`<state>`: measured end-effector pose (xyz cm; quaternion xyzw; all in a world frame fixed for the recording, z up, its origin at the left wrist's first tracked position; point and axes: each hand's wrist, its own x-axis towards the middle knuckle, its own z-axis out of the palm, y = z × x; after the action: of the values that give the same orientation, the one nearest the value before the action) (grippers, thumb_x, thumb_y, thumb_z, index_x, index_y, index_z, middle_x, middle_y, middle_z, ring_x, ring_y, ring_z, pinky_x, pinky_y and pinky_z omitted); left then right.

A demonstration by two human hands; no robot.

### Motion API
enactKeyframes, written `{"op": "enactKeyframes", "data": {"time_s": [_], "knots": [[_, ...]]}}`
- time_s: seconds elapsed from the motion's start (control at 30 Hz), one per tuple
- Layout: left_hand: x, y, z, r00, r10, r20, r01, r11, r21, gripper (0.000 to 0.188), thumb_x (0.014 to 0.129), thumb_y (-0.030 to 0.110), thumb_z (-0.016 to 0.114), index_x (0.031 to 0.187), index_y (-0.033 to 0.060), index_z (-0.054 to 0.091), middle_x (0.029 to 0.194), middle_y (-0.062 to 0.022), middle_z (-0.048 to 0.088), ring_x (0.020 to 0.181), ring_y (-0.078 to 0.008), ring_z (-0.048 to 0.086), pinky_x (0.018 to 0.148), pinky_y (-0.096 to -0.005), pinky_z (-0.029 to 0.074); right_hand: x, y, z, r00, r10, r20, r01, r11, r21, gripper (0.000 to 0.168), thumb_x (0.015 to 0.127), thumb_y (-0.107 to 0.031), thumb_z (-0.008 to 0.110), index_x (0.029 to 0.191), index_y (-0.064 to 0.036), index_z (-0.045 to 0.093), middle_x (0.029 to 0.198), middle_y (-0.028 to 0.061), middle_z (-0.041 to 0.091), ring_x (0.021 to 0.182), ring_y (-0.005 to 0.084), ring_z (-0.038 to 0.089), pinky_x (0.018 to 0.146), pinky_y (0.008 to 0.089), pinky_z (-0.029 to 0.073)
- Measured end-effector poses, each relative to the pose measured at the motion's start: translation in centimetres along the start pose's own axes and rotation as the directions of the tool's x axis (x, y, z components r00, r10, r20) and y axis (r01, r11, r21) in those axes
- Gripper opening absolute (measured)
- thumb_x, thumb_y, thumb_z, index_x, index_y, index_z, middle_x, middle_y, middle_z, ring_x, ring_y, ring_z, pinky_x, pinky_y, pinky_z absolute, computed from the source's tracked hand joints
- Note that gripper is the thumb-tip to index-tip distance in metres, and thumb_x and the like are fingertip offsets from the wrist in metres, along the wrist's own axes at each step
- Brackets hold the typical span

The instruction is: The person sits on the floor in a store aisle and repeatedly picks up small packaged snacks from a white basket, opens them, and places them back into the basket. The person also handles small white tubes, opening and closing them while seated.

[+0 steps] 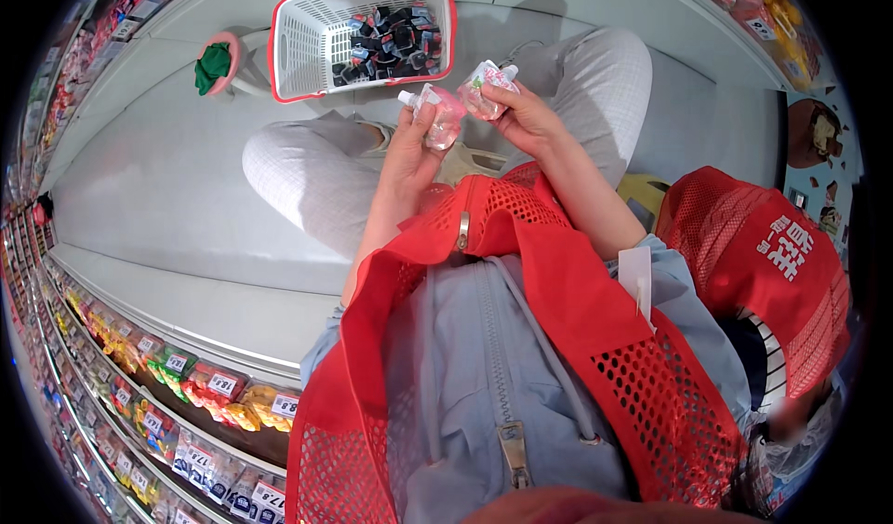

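My left hand (413,148) grips a pink spouted pouch (444,118) with a white cap, its spout pointing up and to the left. In my right hand (524,120) is a second spouted pouch (483,91), white and pink, with its capped spout towards the upper right. The two pouches are held side by side, close together, above the gap between my bent knees. Just beyond them stands a white plastic shopping basket (307,53) with a red rim. Many small dark packs (394,39) are heaped at its right end.
A pink-rimmed stool (234,60) with a green cloth (211,68) on it stands left of the basket. Shelves of bagged snacks (209,384) with price tags line the lower left. Another person in a red mesh vest (760,259) is close on my right.
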<state>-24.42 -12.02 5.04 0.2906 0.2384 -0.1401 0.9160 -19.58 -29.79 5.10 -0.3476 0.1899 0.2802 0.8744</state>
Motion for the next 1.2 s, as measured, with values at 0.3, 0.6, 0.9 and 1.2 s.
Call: {"op": "enactKeyframes", "data": {"time_s": [0.3,0.6,0.9,1.2], "knots": [[0.3,0.4,-0.4,0.993,0.121,-0.013,-0.117,0.975,0.187,0.044,0.077,0.002,0.071,0.113,0.0036,0.047,0.098,-0.0084,0.063,0.086,-0.0198,0.064,0.075,-0.0340,0.054,-0.7,-1.4,0.7,0.997,-0.027,0.067,0.030,0.999,-0.039,0.039,0.078,-0.006,0.070,0.113,-0.001,0.052,0.102,0.0087,0.063,0.094,0.0200,0.063,0.081,0.0319,0.050],[0.0,0.5,0.5,0.945,0.326,-0.006,-0.303,0.886,0.350,0.032,0.077,-0.001,0.069,0.104,0.0033,0.050,0.085,-0.0079,0.065,0.072,-0.0153,0.064,0.063,-0.0247,0.048,-0.4,-0.2,0.4,0.935,-0.290,0.202,0.353,0.792,-0.498,0.025,0.074,0.009,0.068,0.096,-0.002,0.062,0.103,0.0078,0.064,0.092,0.0143,0.061,0.082,0.0274,0.048],[-0.1,0.5,0.2,0.942,0.331,0.056,-0.326,0.862,0.389,0.038,0.080,0.000,0.067,0.111,0.0006,0.046,0.089,-0.0116,0.064,0.074,-0.0176,0.064,0.059,-0.0251,0.045,-0.5,0.0,0.7,0.882,-0.370,0.293,0.472,0.695,-0.543,0.026,0.069,0.012,0.069,0.092,-0.001,0.063,0.109,0.0100,0.062,0.095,0.0142,0.060,0.082,0.0264,0.048],[-0.5,0.4,0.8,0.939,0.341,0.044,-0.319,0.816,0.483,0.038,0.079,0.000,0.068,0.111,0.0007,0.048,0.088,-0.0111,0.065,0.074,-0.0185,0.066,0.058,-0.0243,0.046,-0.9,0.0,1.4,0.871,-0.422,0.253,0.484,0.639,-0.598,0.024,0.074,0.007,0.069,0.095,-0.001,0.062,0.103,0.0070,0.063,0.092,0.0130,0.060,0.081,0.0270,0.049]]}}
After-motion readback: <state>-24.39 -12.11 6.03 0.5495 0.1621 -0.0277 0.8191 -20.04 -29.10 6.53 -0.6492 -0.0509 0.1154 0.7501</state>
